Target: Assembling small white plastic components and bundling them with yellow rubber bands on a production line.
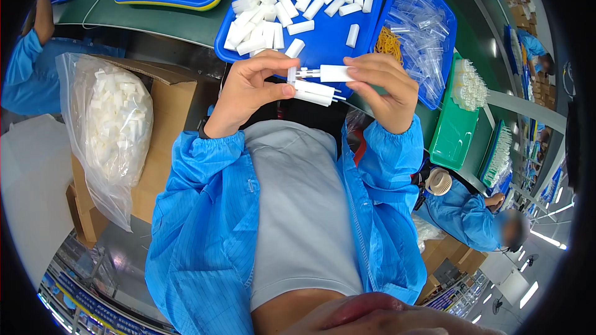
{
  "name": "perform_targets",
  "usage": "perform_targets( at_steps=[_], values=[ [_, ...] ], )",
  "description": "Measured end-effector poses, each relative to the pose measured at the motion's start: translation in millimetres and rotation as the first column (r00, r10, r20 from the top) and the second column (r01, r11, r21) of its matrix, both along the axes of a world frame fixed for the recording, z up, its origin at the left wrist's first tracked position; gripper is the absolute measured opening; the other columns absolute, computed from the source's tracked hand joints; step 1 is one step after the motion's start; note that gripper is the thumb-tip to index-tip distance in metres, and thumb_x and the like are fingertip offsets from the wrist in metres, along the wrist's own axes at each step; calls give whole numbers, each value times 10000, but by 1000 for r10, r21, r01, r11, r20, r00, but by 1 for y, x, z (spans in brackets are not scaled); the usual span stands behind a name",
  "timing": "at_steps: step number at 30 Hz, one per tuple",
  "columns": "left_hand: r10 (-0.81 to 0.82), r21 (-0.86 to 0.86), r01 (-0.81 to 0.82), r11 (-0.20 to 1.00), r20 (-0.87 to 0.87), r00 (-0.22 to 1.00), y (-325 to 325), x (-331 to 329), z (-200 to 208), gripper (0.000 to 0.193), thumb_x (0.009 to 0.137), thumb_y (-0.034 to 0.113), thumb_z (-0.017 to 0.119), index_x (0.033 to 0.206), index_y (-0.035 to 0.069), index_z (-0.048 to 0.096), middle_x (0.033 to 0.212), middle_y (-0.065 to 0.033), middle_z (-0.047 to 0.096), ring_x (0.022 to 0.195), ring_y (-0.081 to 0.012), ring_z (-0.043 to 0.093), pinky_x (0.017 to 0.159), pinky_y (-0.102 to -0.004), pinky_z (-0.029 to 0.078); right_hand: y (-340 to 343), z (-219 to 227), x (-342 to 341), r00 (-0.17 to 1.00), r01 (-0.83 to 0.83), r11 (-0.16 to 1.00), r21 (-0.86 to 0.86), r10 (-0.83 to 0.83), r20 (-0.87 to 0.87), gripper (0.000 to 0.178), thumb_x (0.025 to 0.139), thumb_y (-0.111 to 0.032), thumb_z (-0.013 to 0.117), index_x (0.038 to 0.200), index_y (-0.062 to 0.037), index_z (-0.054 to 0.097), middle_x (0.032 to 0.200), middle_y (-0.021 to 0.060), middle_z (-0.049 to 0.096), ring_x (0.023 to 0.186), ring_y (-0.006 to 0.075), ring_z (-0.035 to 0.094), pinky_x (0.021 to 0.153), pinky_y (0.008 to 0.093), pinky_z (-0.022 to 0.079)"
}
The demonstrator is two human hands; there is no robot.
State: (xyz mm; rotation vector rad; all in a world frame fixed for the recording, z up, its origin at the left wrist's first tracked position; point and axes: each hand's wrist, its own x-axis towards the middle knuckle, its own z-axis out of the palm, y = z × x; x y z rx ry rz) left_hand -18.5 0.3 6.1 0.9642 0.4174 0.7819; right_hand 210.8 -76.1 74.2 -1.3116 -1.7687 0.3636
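My left hand [254, 87] is closed, thumb and fingers pinching a white plastic part [313, 93] with a flat end and thin prongs at its right side. In my right hand [388, 87] a white block-shaped sleeve [335, 74] is pinched between thumb and fingers. Its left end meets thin pins that run out from the part in my left hand. Both hands are close together, just in front of a blue tray [366, 22] that bears many loose white sleeves [301, 26].
Right of it, a blue bin [448, 9] holds clear plastic pieces and yellow rubber bands [388, 43]. A green tray [452, 133] with white parts stands beyond. On my left, a bag of white pieces [118, 124] rests at a cardboard box [162, 142]. Co-workers in blue sit nearby.
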Motion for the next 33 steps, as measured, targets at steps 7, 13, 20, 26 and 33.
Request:
perform_targets(
  at_steps=[7,13,20,26,33],
  values=[
    [-74,10,74,997,-5,997,-6,3,5,412,729,-86,725,1122,14,654,1043,-88,575,991,-198,582,826,-280,542,5,-7,-9,993,-119,993,-11,119,21,194,670,-88,784,855,-56,733,868,66,711,854,209,655,731,295,449],
    [-60,-12,60,998,7,998,-6,3,10,427,750,-54,721,1163,-1,626,1060,-93,571,1006,-196,580,832,-282,540,14,-16,0,972,-193,975,-110,175,-158,219,746,-107,734,961,-67,719,896,84,698,863,233,635,754,326,452],
    [-104,-53,106,993,27,994,-4,1,6,416,805,-17,682,1207,-17,574,1149,-102,552,997,-192,594,822,-291,543,63,-58,4,924,79,997,14,-79,374,314,777,-149,695,1091,-157,688,940,57,621,927,258,534,794,365,428],
    [-109,-151,104,983,-21,994,-6,-2,17,353,843,0,645,1187,-8,564,1213,-118,533,996,-197,603,813,-299,555,80,-73,-6,859,133,991,-18,-106,501,182,724,-155,730,889,-104,671,907,43,596,918,263,529,751,370,435],
    [-38,-257,51,965,54,998,-2,-3,1,352,824,-20,661,1162,-5,565,1212,-133,533,1059,-219,592,817,-329,564,54,-38,4,991,136,950,-281,-125,56,197,807,-122,691,994,-60,691,862,79,641,761,221,582,674,286,453]
  ],
)
